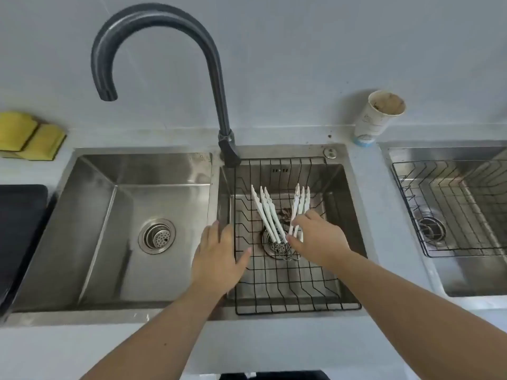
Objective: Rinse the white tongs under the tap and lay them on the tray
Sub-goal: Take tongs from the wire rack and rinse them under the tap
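Tongs (pixel 270 215), white and thin, stood bunched in the wire basket (pixel 288 286), which sat inside the right bowl of the sink (pixel 115 242). There looked to be a few pairs, fanned out in a V, with their tips up toward the wall and their metal rings low over that bowl's drain. The right hand (pixel 318 237) was in the basket with its fingers closed around the right-hand side of the bunch. The left hand (pixel 216 256) was flat and wide with nothing in it, over the strip between the two bowls, near the tongs but not touching them. The tap (pixel 153 31) curved over the left bowl with no water coming out. The dark tray (pixel 19 231) lay left of the sink. Yellow sponges (pixel 30 135) sat behind the sink's left corner. A dirty paper cup (pixel 378 116) stood behind its right corner.
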